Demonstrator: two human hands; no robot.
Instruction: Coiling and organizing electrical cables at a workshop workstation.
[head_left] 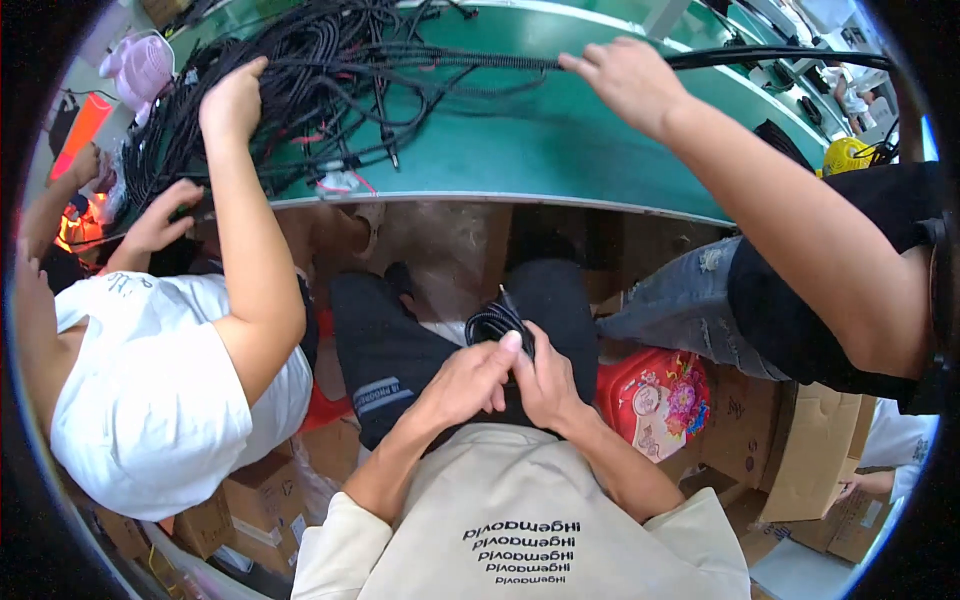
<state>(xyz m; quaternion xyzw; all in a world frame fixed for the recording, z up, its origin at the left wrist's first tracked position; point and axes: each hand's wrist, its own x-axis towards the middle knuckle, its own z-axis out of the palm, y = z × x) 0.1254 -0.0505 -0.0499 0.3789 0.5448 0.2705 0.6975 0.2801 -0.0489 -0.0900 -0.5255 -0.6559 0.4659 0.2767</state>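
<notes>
Above my lap is a small coil of black cable [490, 322], with a thin metal-looking tip sticking up from it. My right hand [546, 380] is closed around the near side of the coil. Against it my left hand [468, 380] is closed too, its thumb pressed toward the cable. Where the two hands meet, the fingers hide part of what they grip. Beyond my knees, a large tangled heap of black cables [300, 70] lies on the green table [560, 150].
At my left, a co-worker in a white shirt [150, 400] reaches into the heap. From the right, another co-worker's hand [630, 85] is on a long black cable bundle. A red stool [650, 400] and cardboard boxes [815, 455] stand at my right. The table's edge [520, 198] runs ahead.
</notes>
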